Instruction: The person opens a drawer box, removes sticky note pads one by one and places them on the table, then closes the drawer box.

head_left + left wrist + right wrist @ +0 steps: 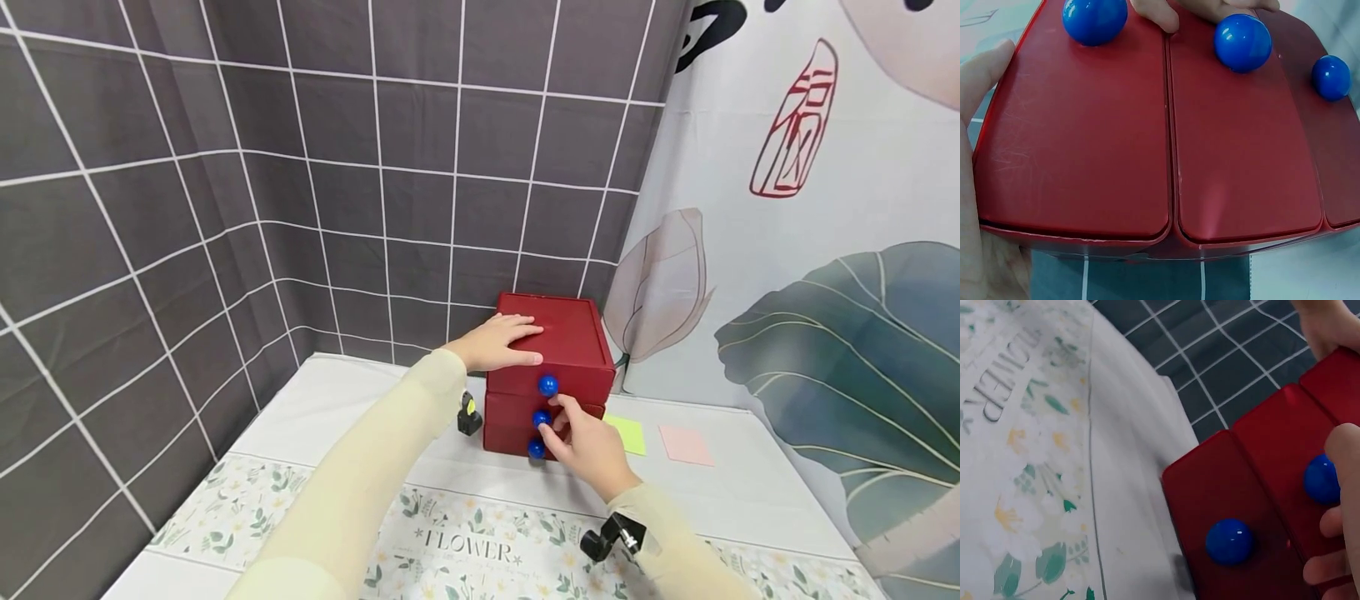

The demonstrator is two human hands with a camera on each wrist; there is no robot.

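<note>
A dark red three-drawer box (pixel 566 329) stands near the wall, each drawer front bearing a round blue knob. My left hand (pixel 498 343) rests spread on the box's top, with fingers straight. Beside the middle knob (pixel 1243 42) is my right hand (pixel 592 448), thumb on one side and index finger on the other. In the left wrist view a gap shows between the index fingertip and this knob. The top knob (pixel 548 385) and bottom knob (pixel 1230 542) are untouched. All three drawers look closed.
A yellow-green paper square (pixel 628 435) and a pink one (pixel 686 446) lie right of the box. A flowered cloth (pixel 468 542) printed with FLOWER covers the table's front. Behind hangs a dark grid-patterned curtain (pixel 420 200), with a leaf-printed one at right.
</note>
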